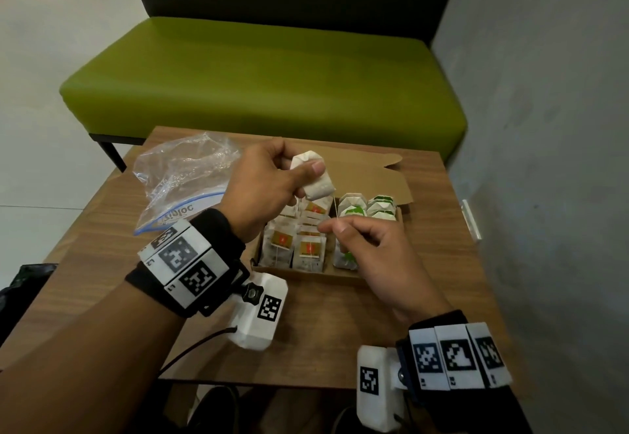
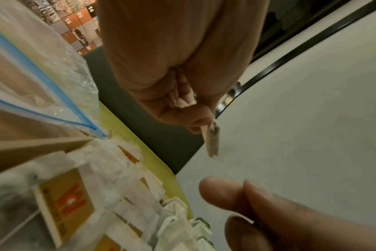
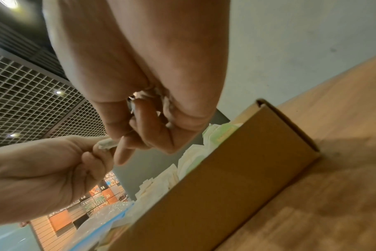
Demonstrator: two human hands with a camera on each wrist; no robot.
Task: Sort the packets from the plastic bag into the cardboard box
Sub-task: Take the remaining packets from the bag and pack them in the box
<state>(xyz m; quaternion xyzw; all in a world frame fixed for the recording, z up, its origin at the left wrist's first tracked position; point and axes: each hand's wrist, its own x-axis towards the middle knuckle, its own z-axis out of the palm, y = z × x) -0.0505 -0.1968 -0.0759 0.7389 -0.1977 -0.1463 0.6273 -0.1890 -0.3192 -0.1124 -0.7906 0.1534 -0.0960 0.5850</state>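
My left hand [image 1: 306, 174] pinches a white tea bag [image 1: 318, 185] above the open cardboard box [image 1: 306, 272]. A thin string [image 1: 336, 208] runs down from the bag to my right hand [image 1: 335, 227], which pinches it between thumb and forefinger over the box. In the left wrist view the tea bag [image 2: 213, 141] hangs edge-on from my left fingers, with the right fingertips [image 2: 221, 193] below it. Orange-tagged packets [image 1: 282, 243] fill the box's left side and green-tagged packets [image 1: 374, 208] its right side. The crumpled clear plastic bag [image 1: 183, 174] lies to the left of the box.
The box sits on a small wooden table [image 1: 306, 331], its lid flap [image 1: 367, 174] folded back. A green bench [image 1: 265, 79] stands behind the table and a grey wall [image 1: 544, 127] runs close along the right. The box's outer wall [image 3: 225, 169] fills the right wrist view.
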